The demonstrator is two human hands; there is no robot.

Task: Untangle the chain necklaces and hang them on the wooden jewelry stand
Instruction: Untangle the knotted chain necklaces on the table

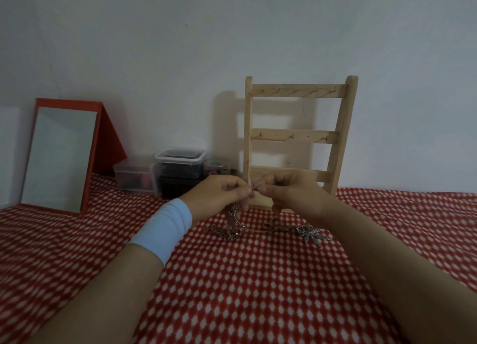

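1. We are working over a red cloth point(258, 292) with white dots, which is filling the whole lower half of the frame.
2. The wooden jewelry stand point(296, 90) is standing right of centre against the pale wall. Its long axis is running vertically, its top is leaning slightly back, and its three hook rails are lying horizontally and facing us. No chain is hanging on the hooks we can see.
3. A red-framed mirror point(59, 157) is leaning at the left edge of the frame, tilted back.
4. Clear plastic containers point(180, 160) are sitting between the mirror and the stand, near the wall.
5. Our left hand point(216, 196), with a pale blue wristband point(162, 230) behind it, is curling its fingers and pinching a chain end just in front of the stand's base.
6. Our right hand point(291, 191) is pinching the same small piece from the other side, fingertips almost meeting the left ones.
7. The chain necklaces point(237, 225) are lying tangled on the cloth below both hands, stretching left to right, with strands rising up to the left hand.
8. A leaf-shaped pendant point(313, 234) is resting at the tangle's right end, its tips pointing toward the lower right.
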